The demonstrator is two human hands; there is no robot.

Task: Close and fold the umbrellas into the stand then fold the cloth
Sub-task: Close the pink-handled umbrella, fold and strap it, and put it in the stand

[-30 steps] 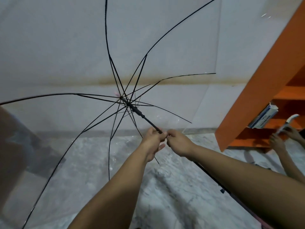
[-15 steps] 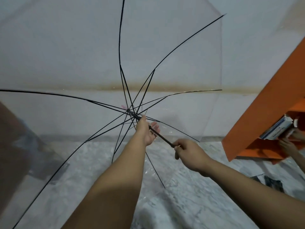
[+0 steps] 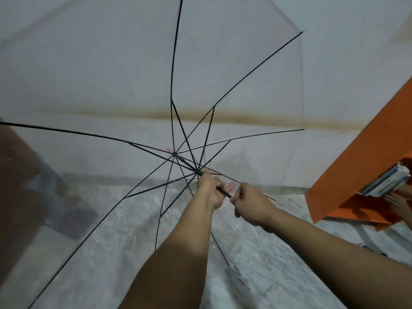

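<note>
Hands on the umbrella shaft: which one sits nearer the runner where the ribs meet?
The left hand, right beside the runner; the right hand grips lower down.

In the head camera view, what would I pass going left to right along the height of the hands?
Dark brown object → left hand → right hand → orange shelf → books.

- The scene is being lit dimly and evenly, with a greyish cast.
- Faint glare is being thrown off the umbrella's clear canopy (image 3: 124, 217).
- Straight lines are being bent near the edges.
- Fine detail is being softened throughout.
</note>
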